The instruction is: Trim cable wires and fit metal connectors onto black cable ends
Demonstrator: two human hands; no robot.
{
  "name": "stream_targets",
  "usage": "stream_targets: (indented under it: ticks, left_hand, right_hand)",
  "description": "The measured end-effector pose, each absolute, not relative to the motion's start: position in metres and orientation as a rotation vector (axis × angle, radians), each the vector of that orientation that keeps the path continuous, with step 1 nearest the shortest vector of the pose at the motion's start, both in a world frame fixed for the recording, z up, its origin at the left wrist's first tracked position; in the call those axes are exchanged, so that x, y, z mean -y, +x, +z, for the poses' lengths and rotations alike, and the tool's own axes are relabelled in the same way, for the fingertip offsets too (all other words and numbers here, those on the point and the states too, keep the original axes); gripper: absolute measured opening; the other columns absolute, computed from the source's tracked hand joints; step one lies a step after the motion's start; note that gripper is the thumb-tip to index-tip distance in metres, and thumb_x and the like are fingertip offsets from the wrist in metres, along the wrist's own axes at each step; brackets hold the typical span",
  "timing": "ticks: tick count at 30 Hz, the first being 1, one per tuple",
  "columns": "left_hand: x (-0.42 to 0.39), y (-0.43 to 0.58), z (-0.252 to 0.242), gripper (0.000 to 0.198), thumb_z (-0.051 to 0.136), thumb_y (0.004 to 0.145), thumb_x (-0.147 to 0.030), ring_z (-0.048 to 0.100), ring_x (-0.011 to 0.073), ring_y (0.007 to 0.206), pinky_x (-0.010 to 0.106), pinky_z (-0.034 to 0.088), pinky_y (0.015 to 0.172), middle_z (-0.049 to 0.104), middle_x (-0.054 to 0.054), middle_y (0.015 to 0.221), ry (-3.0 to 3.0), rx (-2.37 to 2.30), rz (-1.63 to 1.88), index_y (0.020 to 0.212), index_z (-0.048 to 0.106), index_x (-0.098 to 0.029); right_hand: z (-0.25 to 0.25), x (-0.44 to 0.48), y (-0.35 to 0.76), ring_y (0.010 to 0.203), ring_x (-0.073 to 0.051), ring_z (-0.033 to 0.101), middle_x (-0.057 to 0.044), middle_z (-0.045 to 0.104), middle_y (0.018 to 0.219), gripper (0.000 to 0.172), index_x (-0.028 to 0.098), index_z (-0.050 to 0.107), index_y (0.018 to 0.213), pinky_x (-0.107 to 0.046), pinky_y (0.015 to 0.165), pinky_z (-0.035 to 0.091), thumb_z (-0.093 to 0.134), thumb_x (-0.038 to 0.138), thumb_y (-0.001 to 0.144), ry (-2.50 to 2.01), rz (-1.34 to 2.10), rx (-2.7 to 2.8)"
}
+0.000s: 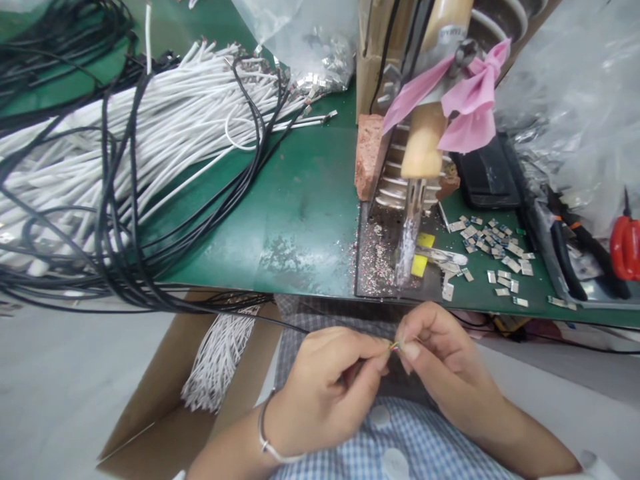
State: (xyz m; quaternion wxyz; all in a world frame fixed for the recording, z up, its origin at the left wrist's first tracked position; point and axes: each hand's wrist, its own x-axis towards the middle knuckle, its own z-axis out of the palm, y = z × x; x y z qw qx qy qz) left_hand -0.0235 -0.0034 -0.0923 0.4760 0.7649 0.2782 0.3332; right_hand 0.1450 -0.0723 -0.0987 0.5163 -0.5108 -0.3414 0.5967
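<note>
My left hand (325, 387) is closed in a pinch near the end of a black cable (286, 325), which runs in from the left behind it. Thin coloured wires (395, 347) come out between the two hands, in front of my body. My right hand (445, 367) pinches the tips of these wires between thumb and forefinger. Both hands are just below the table's front edge. Above them, a soldering iron (425, 143) with a wooden handle is fixed tip down, a pink cloth strip (467, 100) tied round it.
Bundled white cables (165, 127) and looped black cables (120, 200) cover the left of the green table (310, 200). Small metal connectors (495, 240) lie right of the iron. Black-handled pliers (565, 247) and a red-handled tool (625, 247) lie far right. A cardboard box (150, 393) stands below left.
</note>
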Motion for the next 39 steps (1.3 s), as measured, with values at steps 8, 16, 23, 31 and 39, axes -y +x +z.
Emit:
stream_targets:
  ticks: [8,16,23,31,39]
  left_hand:
    - [-0.001,-0.026,-0.089,0.014,0.060,0.083,-0.002,0.066,0.0115,0.056,0.020,0.050,0.055,0.072,0.003,0.066,1.856,-0.657,0.753,0.088,0.068,-0.012]
    - [0.000,-0.030,-0.088,0.013,0.059,0.087,-0.009,0.065,0.0116,0.051,0.018,0.047,0.048,0.072,0.005,0.063,1.748,-0.718,0.622,0.082,0.071,-0.010]
    - [-0.002,-0.031,-0.084,0.018,0.058,0.088,-0.017,0.057,0.0115,0.042,0.020,0.039,0.040,0.066,0.005,0.052,1.612,-0.770,0.461,0.077,0.070,-0.009]
    - [-0.006,-0.027,-0.088,0.013,0.059,0.082,-0.017,0.045,0.0073,0.041,0.016,0.031,0.040,0.058,0.000,0.048,1.363,-0.808,0.356,0.071,0.063,-0.012]
    - [-0.001,-0.028,-0.097,0.014,0.064,0.086,-0.023,0.054,0.0077,0.046,0.015,0.041,0.047,0.064,0.002,0.054,1.135,-0.784,0.454,0.077,0.062,-0.013]
  right_hand:
    - [-0.098,0.070,0.141,0.063,-0.009,0.049,0.004,0.054,0.072,0.013,0.025,0.053,0.088,-0.017,0.062,0.045,0.054,0.033,0.098,-1.161,1.501,0.856]
    - [-0.101,0.072,0.140,0.060,-0.007,0.047,0.006,0.053,0.070,0.011,0.027,0.053,0.088,-0.014,0.058,0.043,0.055,0.032,0.098,-1.155,1.432,0.832]
    - [-0.100,0.072,0.140,0.058,-0.008,0.042,0.006,0.048,0.071,0.009,0.027,0.051,0.090,-0.015,0.055,0.039,0.050,0.027,0.099,-1.202,1.382,0.963]
    - [-0.105,0.076,0.140,0.059,-0.009,0.045,0.005,0.050,0.071,0.013,0.026,0.051,0.089,-0.017,0.055,0.041,0.048,0.017,0.097,-1.238,1.263,1.024]
    - [-0.102,0.073,0.139,0.058,-0.009,0.044,0.006,0.049,0.071,0.007,0.028,0.052,0.092,-0.017,0.055,0.040,0.052,0.027,0.098,-1.232,1.354,0.932]
